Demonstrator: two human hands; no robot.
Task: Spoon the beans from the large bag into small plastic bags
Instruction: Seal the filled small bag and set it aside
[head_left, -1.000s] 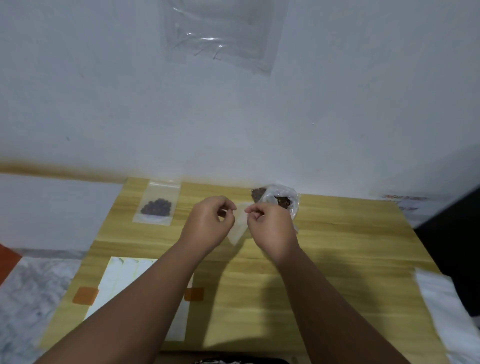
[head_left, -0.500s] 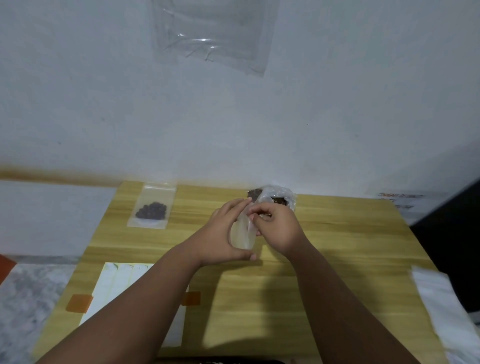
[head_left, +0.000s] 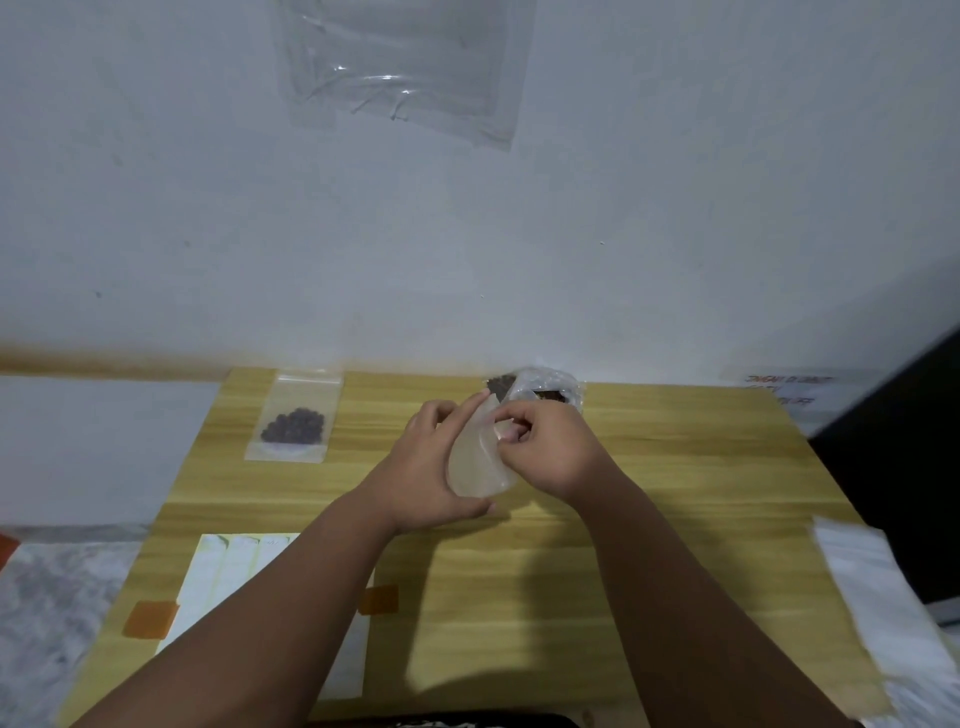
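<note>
An empty small plastic bag (head_left: 475, 462) is held above the middle of the wooden table (head_left: 649, 519). My left hand (head_left: 431, 467) cups it from the left, fingers along its side and thumb under it. My right hand (head_left: 545, 447) pinches its top edge from the right. Just behind my hands, at the table's far edge, lies the large clear bag of dark beans (head_left: 540, 389). A filled small bag of beans (head_left: 296, 421) lies flat at the far left. No spoon is visible.
A white sheet (head_left: 249, 577) held by orange tape lies at the table's near left. White plastic (head_left: 893, 608) hangs over the right edge. A clear plastic sheet (head_left: 410, 67) is stuck on the wall behind the table.
My hands came closer together. The left hand went from pinching the small bag's top to cupping its side, while the right hand kept its pinch at the top.
</note>
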